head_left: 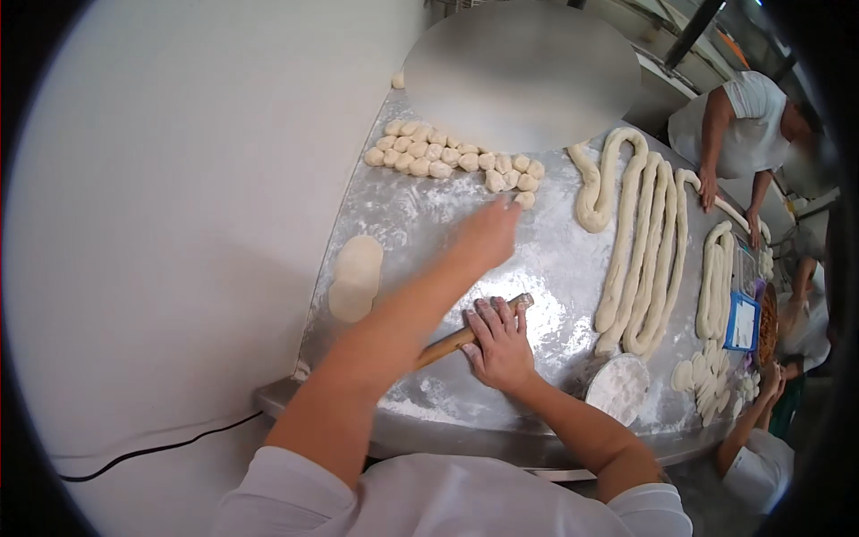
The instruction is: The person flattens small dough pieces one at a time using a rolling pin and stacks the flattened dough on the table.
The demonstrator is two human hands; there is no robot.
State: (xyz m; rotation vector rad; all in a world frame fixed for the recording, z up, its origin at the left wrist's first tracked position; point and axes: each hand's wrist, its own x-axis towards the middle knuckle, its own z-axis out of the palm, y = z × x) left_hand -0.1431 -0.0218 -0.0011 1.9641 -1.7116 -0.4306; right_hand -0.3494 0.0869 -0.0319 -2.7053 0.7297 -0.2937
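Note:
My left hand point(490, 231) is blurred by motion, its fingertips at a dough ball point(525, 200) at the near end of a cluster of balls point(419, 149). Whether it grips that ball is unclear. With fingers spread, my right hand point(503, 347) lies over a wooden rolling pin point(445, 347), whose lower left end is hidden behind my left forearm. Two flat rounds of dough point(356, 277), overlapping, rest on the floured steel table point(429, 228) left of my left arm.
Long dough ropes point(664, 251) and a bowl of flour point(617, 390) are at the right. Beyond them are flat dough pieces point(711, 380) and a blue-framed object point(742, 320). Co-workers point(747, 125) stand along the far right side. A white wall point(197, 179) borders the left.

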